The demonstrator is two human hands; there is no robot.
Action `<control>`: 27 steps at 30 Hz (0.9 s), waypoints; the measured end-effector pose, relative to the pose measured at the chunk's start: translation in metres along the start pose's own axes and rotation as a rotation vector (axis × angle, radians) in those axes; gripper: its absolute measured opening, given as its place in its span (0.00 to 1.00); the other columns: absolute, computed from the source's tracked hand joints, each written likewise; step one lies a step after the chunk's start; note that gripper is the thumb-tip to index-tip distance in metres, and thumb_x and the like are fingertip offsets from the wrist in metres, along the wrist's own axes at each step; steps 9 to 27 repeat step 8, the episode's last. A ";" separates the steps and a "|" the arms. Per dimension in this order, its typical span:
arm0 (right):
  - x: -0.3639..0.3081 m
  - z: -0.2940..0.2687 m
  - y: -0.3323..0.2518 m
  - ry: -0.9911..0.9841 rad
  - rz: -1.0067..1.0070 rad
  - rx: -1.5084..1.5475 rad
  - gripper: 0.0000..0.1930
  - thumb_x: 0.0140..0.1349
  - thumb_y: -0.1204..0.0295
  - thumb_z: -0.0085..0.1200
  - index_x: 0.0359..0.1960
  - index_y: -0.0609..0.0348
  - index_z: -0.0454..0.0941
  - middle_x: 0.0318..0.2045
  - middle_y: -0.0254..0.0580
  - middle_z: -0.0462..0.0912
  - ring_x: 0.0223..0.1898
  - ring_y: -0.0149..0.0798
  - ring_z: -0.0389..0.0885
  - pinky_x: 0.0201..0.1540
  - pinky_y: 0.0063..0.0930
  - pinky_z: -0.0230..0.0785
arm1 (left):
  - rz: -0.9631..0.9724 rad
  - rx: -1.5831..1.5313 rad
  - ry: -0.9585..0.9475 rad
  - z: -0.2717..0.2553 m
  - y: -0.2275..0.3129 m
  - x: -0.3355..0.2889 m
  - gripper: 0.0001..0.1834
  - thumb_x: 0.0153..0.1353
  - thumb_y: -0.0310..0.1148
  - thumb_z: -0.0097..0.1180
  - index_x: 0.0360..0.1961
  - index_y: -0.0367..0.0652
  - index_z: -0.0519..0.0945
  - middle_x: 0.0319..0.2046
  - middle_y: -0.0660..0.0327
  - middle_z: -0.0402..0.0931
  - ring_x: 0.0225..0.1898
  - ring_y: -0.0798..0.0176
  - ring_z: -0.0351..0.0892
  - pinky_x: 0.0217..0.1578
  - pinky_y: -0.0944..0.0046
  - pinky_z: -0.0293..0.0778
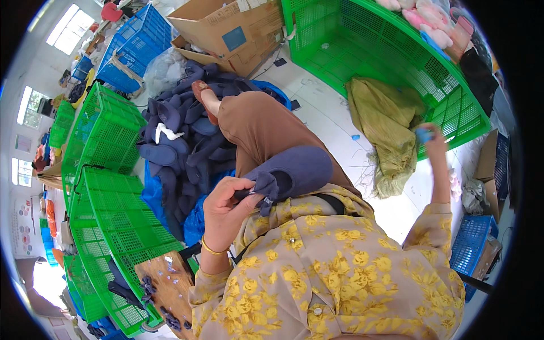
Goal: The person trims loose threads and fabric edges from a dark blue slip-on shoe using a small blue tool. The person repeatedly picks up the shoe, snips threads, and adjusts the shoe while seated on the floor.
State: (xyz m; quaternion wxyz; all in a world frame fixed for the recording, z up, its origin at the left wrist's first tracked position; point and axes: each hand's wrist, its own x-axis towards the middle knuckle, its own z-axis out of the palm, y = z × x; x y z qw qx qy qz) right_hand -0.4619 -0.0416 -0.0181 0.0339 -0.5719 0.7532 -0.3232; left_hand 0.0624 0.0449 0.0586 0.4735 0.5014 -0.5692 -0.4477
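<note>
A dark blue fabric slipper point(303, 170) lies across my lap, its opening facing up. My left hand point(229, 207) pinches the bunched cloth at its left end between thumb and fingers. Out to the right, my right hand point(435, 144) is raised away from the slipper, near the rim of a green crate. Its fingers are curled round a small blue thing point(423, 135), too blurred to name. Beyond my left hand, a heap of similar dark blue pieces point(187, 161) lies on a blue sheet point(152, 195), with a white scrap point(167, 132) on top.
Green mesh crates point(116, 122) line the left side. A large green crate point(317, 48) stands ahead, an olive sack point(385, 107) against it. Cardboard boxes point(249, 34) sit behind the heap. At lower left, a wooden board point(170, 277) carries dark scraps.
</note>
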 end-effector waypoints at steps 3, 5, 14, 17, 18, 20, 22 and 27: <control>0.014 -0.066 0.016 0.594 0.185 -0.029 0.11 0.62 0.71 0.53 0.45 0.49 0.81 0.29 0.31 0.81 0.24 0.26 0.72 0.27 0.24 0.64 | 0.133 0.149 0.008 0.005 -0.001 0.005 0.13 0.52 0.14 0.64 0.39 0.34 0.81 0.36 0.66 0.72 0.35 0.76 0.71 0.35 0.76 0.66; 0.005 -0.060 0.000 0.523 0.133 0.348 0.12 0.62 0.73 0.52 0.46 0.49 0.81 0.32 0.30 0.81 0.27 0.24 0.73 0.29 0.21 0.64 | 0.150 0.154 0.027 0.015 -0.002 0.012 0.13 0.50 0.17 0.67 0.38 0.36 0.82 0.34 0.64 0.74 0.33 0.71 0.73 0.34 0.73 0.68; -0.023 -0.033 -0.049 0.275 0.109 0.622 0.14 0.61 0.74 0.52 0.48 0.49 0.81 0.36 0.28 0.81 0.32 0.23 0.74 0.33 0.18 0.66 | 0.190 0.184 0.008 0.026 0.000 0.019 0.13 0.49 0.19 0.68 0.37 0.39 0.83 0.35 0.63 0.76 0.33 0.65 0.75 0.34 0.70 0.70; -0.023 -0.033 -0.049 0.275 0.109 0.622 0.14 0.61 0.74 0.52 0.48 0.49 0.81 0.36 0.28 0.81 0.32 0.23 0.74 0.33 0.18 0.66 | 0.190 0.184 0.008 0.026 0.000 0.019 0.13 0.49 0.19 0.68 0.37 0.39 0.83 0.35 0.63 0.76 0.33 0.65 0.75 0.34 0.70 0.70; -0.023 -0.033 -0.049 0.275 0.109 0.622 0.14 0.61 0.74 0.52 0.48 0.49 0.81 0.36 0.28 0.81 0.32 0.23 0.74 0.33 0.18 0.66 | 0.190 0.184 0.008 0.026 0.000 0.019 0.13 0.49 0.19 0.68 0.37 0.39 0.83 0.35 0.63 0.76 0.33 0.65 0.75 0.34 0.70 0.70; -0.023 -0.033 -0.049 0.275 0.109 0.622 0.14 0.61 0.74 0.52 0.48 0.49 0.81 0.36 0.28 0.81 0.32 0.23 0.74 0.33 0.18 0.66 | 0.190 0.184 0.008 0.026 0.000 0.019 0.13 0.49 0.19 0.68 0.37 0.39 0.83 0.35 0.63 0.76 0.33 0.65 0.75 0.34 0.70 0.70; -0.023 -0.033 -0.049 0.275 0.109 0.622 0.14 0.61 0.74 0.52 0.48 0.49 0.81 0.36 0.28 0.81 0.32 0.23 0.74 0.33 0.18 0.66 | 0.190 0.184 0.008 0.026 0.000 0.019 0.13 0.49 0.19 0.68 0.37 0.39 0.83 0.35 0.63 0.76 0.33 0.65 0.75 0.34 0.70 0.70; -0.023 -0.033 -0.049 0.275 0.109 0.622 0.14 0.61 0.74 0.52 0.48 0.49 0.81 0.36 0.28 0.81 0.32 0.23 0.74 0.33 0.18 0.66 | 0.190 0.184 0.008 0.026 0.000 0.019 0.13 0.49 0.19 0.68 0.37 0.39 0.83 0.35 0.63 0.76 0.33 0.65 0.75 0.34 0.70 0.70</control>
